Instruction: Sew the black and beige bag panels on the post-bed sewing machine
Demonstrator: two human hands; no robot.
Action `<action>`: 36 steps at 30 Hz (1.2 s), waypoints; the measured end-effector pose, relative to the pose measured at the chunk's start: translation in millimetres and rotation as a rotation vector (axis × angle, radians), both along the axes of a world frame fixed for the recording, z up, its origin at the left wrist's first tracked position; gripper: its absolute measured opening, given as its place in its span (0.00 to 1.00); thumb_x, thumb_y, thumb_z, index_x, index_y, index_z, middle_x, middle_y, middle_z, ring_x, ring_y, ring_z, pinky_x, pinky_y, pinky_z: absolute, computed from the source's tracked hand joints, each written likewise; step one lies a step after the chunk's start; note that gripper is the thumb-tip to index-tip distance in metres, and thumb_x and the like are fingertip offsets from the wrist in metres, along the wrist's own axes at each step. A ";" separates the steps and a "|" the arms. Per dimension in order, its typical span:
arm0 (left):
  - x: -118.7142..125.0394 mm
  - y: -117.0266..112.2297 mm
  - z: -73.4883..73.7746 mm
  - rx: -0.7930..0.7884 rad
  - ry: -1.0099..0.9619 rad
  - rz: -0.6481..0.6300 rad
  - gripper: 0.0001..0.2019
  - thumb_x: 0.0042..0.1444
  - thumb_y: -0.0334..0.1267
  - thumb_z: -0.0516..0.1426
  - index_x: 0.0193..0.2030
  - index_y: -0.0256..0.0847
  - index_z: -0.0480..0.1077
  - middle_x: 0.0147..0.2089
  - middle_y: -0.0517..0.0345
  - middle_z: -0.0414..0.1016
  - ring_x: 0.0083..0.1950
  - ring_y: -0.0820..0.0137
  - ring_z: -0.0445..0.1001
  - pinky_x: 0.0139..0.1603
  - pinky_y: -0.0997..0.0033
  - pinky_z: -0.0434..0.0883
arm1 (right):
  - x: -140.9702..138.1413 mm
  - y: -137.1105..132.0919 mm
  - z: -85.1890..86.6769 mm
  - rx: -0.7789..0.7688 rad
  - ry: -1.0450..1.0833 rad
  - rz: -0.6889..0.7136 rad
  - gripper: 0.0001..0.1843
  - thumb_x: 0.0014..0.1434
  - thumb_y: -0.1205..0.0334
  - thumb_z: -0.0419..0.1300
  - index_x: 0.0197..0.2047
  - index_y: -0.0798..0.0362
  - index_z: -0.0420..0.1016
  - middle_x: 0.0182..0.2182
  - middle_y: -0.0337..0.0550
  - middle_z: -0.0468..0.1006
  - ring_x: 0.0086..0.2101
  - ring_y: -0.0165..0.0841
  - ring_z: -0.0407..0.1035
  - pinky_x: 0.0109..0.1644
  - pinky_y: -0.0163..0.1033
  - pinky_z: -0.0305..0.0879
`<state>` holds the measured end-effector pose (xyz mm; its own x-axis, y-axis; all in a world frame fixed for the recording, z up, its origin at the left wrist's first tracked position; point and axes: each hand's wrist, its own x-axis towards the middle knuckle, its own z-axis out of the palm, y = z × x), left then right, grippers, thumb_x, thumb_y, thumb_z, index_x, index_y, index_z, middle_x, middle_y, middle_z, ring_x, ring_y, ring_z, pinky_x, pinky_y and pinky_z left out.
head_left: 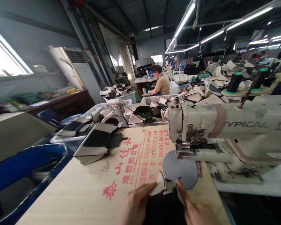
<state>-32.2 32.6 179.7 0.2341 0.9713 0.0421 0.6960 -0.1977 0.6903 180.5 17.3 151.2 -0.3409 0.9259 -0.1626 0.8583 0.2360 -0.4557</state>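
Between my two hands is a sewn fabric piece (pixel 163 207), black in the body with beige flaps at its top edge. My left hand (pixel 136 201) pinches the left flap. On the other side, my right hand (pixel 194 207) grips the right edge, thumb and fingers closed on it. Just beyond the piece lies a round grey disc (pixel 179 168) on the board, under the arm of a sewing machine (pixel 215 125). A beige-and-black sewn piece (pixel 97 139) rests at the far left of the board (pixel 84 190).
White bins (pixel 71 138) heaped with beige-and-black pieces stand behind the board. A blue-edged container (pixel 41 157) is at the left. Black thread cones (pixel 234 82) rise above the machine. A person in a tan shirt (pixel 162 85) sits farther back.
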 end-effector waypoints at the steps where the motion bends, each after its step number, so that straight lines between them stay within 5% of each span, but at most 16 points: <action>1: 1.4 11.0 2.2 0.022 -0.003 -0.014 0.19 0.54 0.29 0.46 0.47 0.48 0.71 0.47 0.60 0.74 0.47 0.69 0.72 0.48 0.74 0.69 | 1.6 8.3 2.8 0.035 -0.014 0.002 0.30 0.58 0.69 0.42 0.64 0.53 0.40 0.24 0.42 0.77 0.25 0.35 0.72 0.35 0.38 0.65; 7: 19.3 61.5 0.6 0.075 -0.024 -0.133 0.15 0.55 0.34 0.51 0.48 0.46 0.70 0.47 0.60 0.74 0.47 0.69 0.72 0.49 0.71 0.68 | 17.6 51.6 -1.7 0.113 -0.057 -0.039 0.29 0.57 0.70 0.44 0.63 0.55 0.47 0.28 0.47 0.77 0.32 0.38 0.72 0.42 0.41 0.61; 11: 27.3 71.5 -7.5 0.103 -0.019 -0.166 0.17 0.51 0.41 0.57 0.49 0.46 0.68 0.48 0.60 0.73 0.46 0.69 0.72 0.49 0.71 0.68 | 23.4 55.2 -16.9 0.139 -0.008 -0.065 0.27 0.57 0.70 0.45 0.61 0.53 0.52 0.29 0.46 0.77 0.32 0.37 0.72 0.43 0.41 0.61; 18: 26.0 81.9 -5.4 0.101 -0.005 -0.321 0.12 0.58 0.37 0.50 0.45 0.44 0.71 0.44 0.60 0.75 0.45 0.73 0.72 0.48 0.75 0.67 | 28.5 55.2 -26.4 0.315 0.048 -0.003 0.24 0.60 0.67 0.46 0.60 0.52 0.56 0.27 0.45 0.76 0.30 0.38 0.71 0.48 0.48 0.59; 25: 25.3 80.3 -8.8 0.080 -0.018 -0.245 0.09 0.57 0.38 0.52 0.43 0.45 0.70 0.41 0.63 0.75 0.42 0.74 0.72 0.44 0.77 0.67 | 23.9 73.7 -15.8 0.432 0.229 0.027 0.17 0.61 0.63 0.47 0.53 0.50 0.63 0.49 0.44 0.68 0.48 0.36 0.64 0.52 0.44 0.60; 31: 33.5 69.5 -7.6 0.226 0.016 -0.274 0.13 0.59 0.35 0.48 0.48 0.45 0.66 0.45 0.58 0.72 0.44 0.72 0.70 0.45 0.74 0.65 | 17.1 76.8 -13.8 0.488 0.290 0.083 0.13 0.61 0.69 0.47 0.47 0.54 0.67 0.43 0.42 0.72 0.45 0.33 0.65 0.52 0.42 0.60; 36: 52.4 67.1 1.8 0.139 -0.223 -0.009 0.09 0.56 0.36 0.49 0.31 0.39 0.69 0.36 0.55 0.70 0.40 0.70 0.68 0.43 0.70 0.64 | 11.1 71.5 -7.3 0.530 0.224 0.043 0.10 0.60 0.71 0.48 0.41 0.55 0.69 0.37 0.41 0.73 0.41 0.35 0.65 0.46 0.42 0.63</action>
